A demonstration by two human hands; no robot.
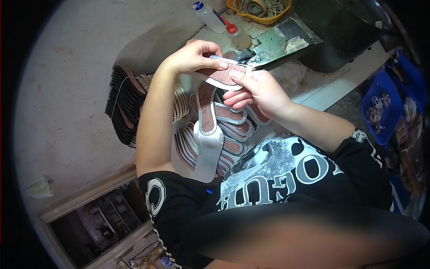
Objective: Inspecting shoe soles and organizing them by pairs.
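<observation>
Both hands grip one shoe insole point(228, 77), reddish-brown with a pale edge, held up in front of the machine's green plate. My left hand point(197, 56) closes on its left part, thumb on top. My right hand point(260, 92) pinches the right end between thumb and fingers. Below them lies a pile of similar insoles point(233, 113) with silvery edges. On that pile, a longer insole point(207, 110) rests over a silvery-white strip point(208, 154). The fingers hide part of the held insole's edge.
A dark machine point(342, 33) with a worn green plate point(277, 42) stands at the back right. Two bottles point(210, 18) point(239, 38) and a yellow basket point(268, 20) sit behind my hands. Bundled black insoles point(123, 105) lean left. A blue bin point(380, 107) with scraps is at right.
</observation>
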